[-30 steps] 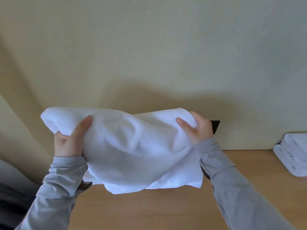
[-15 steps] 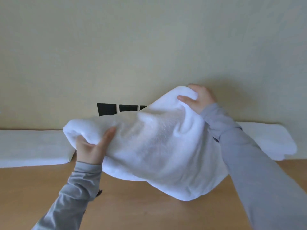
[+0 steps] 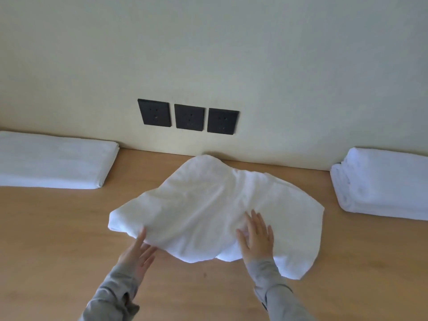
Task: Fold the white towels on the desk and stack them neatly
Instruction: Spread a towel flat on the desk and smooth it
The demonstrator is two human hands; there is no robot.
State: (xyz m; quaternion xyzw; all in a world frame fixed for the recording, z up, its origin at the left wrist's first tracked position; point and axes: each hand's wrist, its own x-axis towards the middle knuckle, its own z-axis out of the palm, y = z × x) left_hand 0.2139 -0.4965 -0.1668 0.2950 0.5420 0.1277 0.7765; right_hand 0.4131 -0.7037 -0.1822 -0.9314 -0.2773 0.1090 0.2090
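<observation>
Flattening towel (image 3: pixel 208 205) against desk (image 3: pixel 58 228) back edge, right hand (image 3: pixel 254 237) pressing splayed, left hand (image 3: pixel 136 253) touching straight-fingered; probably needing smoothing before folding

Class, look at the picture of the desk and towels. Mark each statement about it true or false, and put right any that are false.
1. The rumpled towel lies on the desk. True.
2. The right hand pinches a corner of that towel. False: it rests flat on the towel, fingers straight.
3. Three dark wall sockets sit in a row above the desk. True.
4. The folded stack on the right touches the rumpled towel. False: bare desk shows between them.
5. The left hand is at the towel's near left edge, fingers straight. True.
</observation>
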